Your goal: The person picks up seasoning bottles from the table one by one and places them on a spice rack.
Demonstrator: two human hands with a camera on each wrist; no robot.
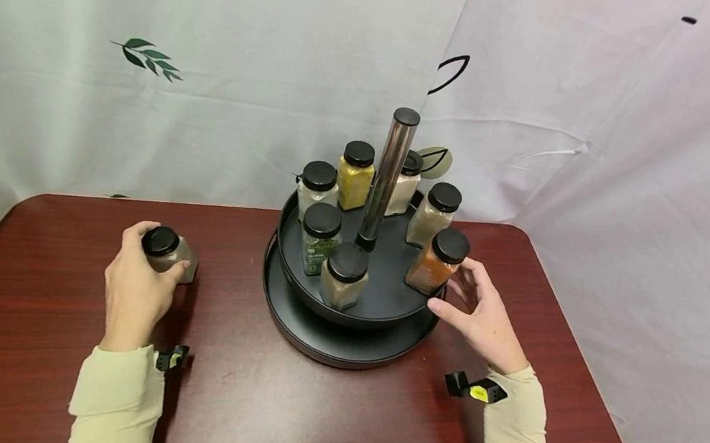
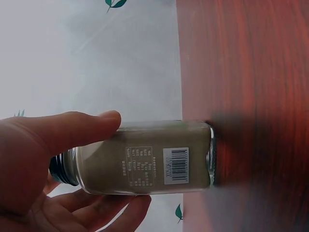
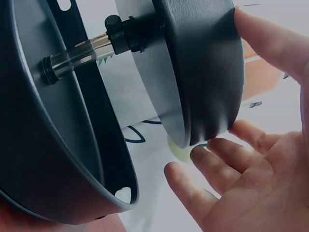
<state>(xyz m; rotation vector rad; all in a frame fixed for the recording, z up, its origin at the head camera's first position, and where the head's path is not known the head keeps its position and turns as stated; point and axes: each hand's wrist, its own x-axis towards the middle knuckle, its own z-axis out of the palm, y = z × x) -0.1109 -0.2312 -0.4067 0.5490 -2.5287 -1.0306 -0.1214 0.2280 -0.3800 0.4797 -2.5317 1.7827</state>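
My left hand [image 1: 138, 289] grips a spice jar [image 2: 140, 166] of greyish-brown powder, thumb on one side and fingers on the other. The jar stands upright with its base at the tabletop, its black lid near my palm and a barcode label on its side. On the right, my right hand [image 1: 488, 328] is at the rim of the upper tray [image 1: 387, 286] of a black two-tier turntable. Its thumb is at the tray's edge, and the relaxed fingers spread along the outer wall. Just inside that rim stands a jar of orange spice [image 1: 431, 269].
Several other black-lidded jars stand on the upper tray, among them a yellow one [image 1: 355, 182] and a green one [image 1: 316, 250]. A clear post [image 1: 388, 178] rises from its middle. Below is the wider lower tray [image 1: 341, 353]. A white curtain [image 1: 245, 94] hangs behind the table [image 1: 282, 416].
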